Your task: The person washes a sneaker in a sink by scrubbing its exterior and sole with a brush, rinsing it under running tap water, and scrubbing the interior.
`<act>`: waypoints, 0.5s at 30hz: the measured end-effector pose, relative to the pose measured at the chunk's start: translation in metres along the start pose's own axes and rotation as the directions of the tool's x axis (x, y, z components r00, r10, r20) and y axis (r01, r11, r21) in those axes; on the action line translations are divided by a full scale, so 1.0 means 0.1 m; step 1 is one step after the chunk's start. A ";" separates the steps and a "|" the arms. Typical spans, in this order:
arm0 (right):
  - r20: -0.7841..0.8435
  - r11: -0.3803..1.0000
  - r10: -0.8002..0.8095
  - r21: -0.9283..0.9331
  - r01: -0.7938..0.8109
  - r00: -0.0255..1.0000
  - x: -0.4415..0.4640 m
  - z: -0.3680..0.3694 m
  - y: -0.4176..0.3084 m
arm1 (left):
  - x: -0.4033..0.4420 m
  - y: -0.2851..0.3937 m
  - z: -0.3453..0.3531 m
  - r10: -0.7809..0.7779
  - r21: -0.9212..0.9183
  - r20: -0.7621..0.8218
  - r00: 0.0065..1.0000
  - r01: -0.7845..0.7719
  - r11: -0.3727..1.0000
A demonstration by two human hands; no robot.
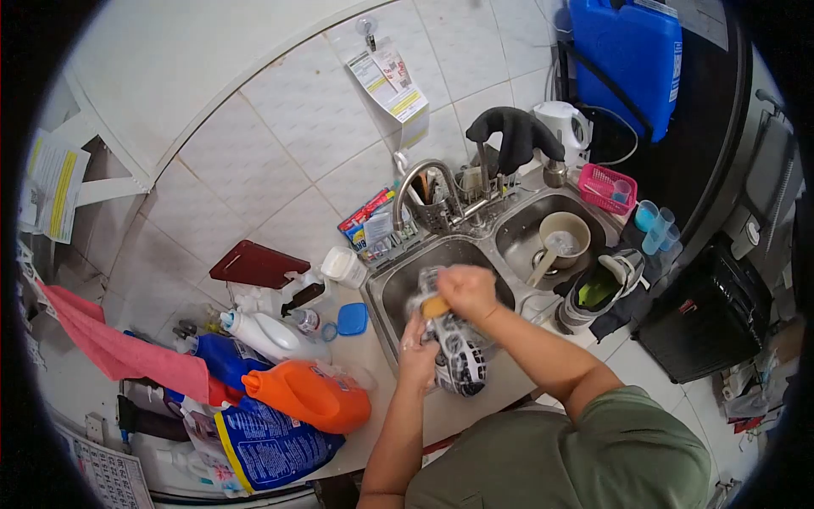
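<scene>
Over the front edge of the left sink basin (398, 293), a black-and-white shoe (462, 373) is covered in white suds. My left hand (417, 356) is closed on the shoe's near left side, with foam on the fingers. My right hand (466, 291) is wrapped round a tan scrub brush (436, 306) and presses it against the shoe's upper part; its bristles are hidden. To the right of the basins rests another shoe (598, 293), grey and white with a bright yellow-green inside.
A beige dipper (564, 237) sits in the right basin below the faucet (424, 174). Left on the counter stand an orange detergent bottle (314, 394), a white bottle (275, 339) and a blue lid (352, 319). A pink basket (606, 188) and plastic cups (657, 229) stand at right.
</scene>
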State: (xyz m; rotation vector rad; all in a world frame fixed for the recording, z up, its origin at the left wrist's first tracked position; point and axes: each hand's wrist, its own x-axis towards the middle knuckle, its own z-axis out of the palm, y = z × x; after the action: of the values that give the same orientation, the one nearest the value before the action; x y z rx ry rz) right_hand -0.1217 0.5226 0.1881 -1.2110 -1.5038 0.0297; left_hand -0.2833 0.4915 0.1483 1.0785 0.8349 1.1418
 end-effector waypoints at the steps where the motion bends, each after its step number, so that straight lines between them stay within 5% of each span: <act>1: 0.012 0.998 0.063 0.014 -0.064 0.998 -0.04 0.02 0.02 | -0.02 -0.02 0.04 0.003 -0.119 -0.011 1.000 -0.005 0.993; 4: 0.114 0.961 0.274 0.017 -0.277 0.955 -0.14 0.12 -0.20 | -0.01 -0.34 -0.05 -0.185 -0.151 0.007 0.983 0.184 0.971; 5: 0.071 0.893 0.411 0.168 -0.417 0.909 -0.19 0.21 -0.20 | -0.06 -0.34 -0.03 -0.201 -0.191 0.007 0.980 0.198 0.961; 6: 0.057 0.781 0.549 0.320 -0.536 0.834 -0.26 0.31 -0.15 | -0.02 -0.26 0.04 -0.172 -0.057 -0.036 0.984 0.170 0.984; 8: 0.009 0.723 0.671 0.212 -0.657 0.741 -0.28 0.33 0.19 | 0.05 -0.13 0.09 -0.099 0.212 -0.120 0.988 0.122 0.970; 9: -0.019 0.683 0.724 0.161 -0.713 0.689 -0.29 0.35 0.41 | 0.19 -0.54 -0.21 -0.052 0.522 0.034 0.998 0.027 0.852; 10: -0.128 0.694 0.720 0.157 -0.703 0.682 -0.35 0.40 0.65 | 0.23 -0.53 -0.20 -0.217 0.714 0.102 0.971 0.081 0.695; 12: -0.147 0.420 0.905 0.457 -0.784 0.399 -0.59 0.58 1.10 | 0.22 -0.10 0.15 -0.375 0.884 0.053 0.925 0.131 0.449; 15: -0.125 0.302 0.953 0.428 -0.852 0.275 -0.85 0.67 0.98 | 0.35 -0.20 0.11 -0.524 0.867 -0.079 0.848 0.318 0.383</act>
State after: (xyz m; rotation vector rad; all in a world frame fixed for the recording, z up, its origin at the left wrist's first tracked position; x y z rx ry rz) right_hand -0.1229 0.5489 0.0444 -1.5949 -0.2349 0.7615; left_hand -0.2590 0.5222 0.1324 1.6252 1.4840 0.0533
